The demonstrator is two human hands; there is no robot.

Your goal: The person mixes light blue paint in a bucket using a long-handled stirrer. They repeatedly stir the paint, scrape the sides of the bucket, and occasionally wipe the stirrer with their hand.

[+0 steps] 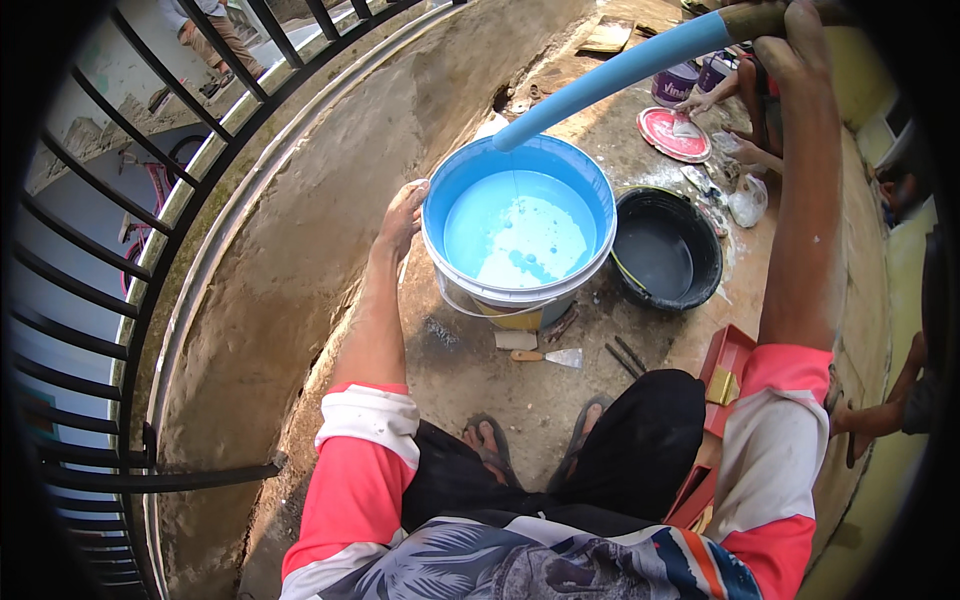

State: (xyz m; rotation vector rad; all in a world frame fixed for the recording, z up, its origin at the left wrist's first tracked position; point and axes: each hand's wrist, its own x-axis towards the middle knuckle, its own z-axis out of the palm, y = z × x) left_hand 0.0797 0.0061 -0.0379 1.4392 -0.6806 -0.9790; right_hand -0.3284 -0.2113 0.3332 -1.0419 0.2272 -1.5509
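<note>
My right hand, raised at the upper right, is closed round the bare brown end of a stick. Light blue paint coats the rest of it. The stick's tip hangs over the far rim of a white paint bucket, and a thin thread of paint runs down from it. Inside, the blue paint has a bright patch and some bubbles on its surface. My left hand grips the bucket's left rim, fingers partly hidden behind it. A wire handle hangs down the near side.
Right of the bucket stands a black bucket. A wooden-handled scraper lies near my feet. By my right knee is a red toolbox. Another person's hand works over a red lid. Black railings curve along the left.
</note>
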